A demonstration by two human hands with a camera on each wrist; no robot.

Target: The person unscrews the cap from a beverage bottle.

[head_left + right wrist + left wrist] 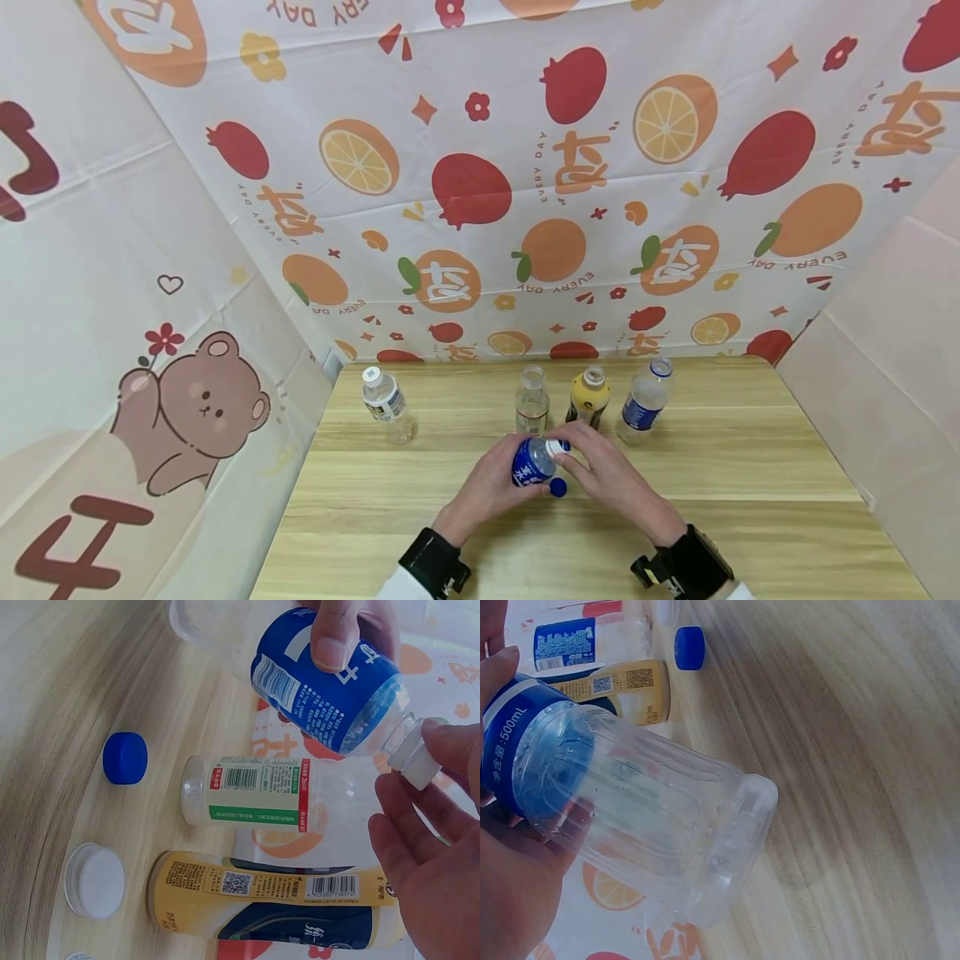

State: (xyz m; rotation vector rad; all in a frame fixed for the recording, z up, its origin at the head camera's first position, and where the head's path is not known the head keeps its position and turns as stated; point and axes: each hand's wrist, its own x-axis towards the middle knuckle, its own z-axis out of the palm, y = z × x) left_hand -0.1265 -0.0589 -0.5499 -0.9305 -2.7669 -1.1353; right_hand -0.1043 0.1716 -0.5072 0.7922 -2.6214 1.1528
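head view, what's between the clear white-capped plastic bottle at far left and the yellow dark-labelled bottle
In the head view, a clear plastic bottle stands between them, close to the yellow bottle, with wood-grain tabletop on either side.

Bright, even head view; greyer, hazier wrist views.
You get diffuse light over the printed backdrop [472,192] and the wooden table [750,458], the wood darkening softly between your forearms [468,517]; you can't place the source. Label print is too small to read there. Left wrist: slight haze, small highlights on the clear lower part of your held bottle [634,787]. Right wrist: crisper, the barcode on the yellow bottle [277,900] resolving; wood shaded toward the left edge.
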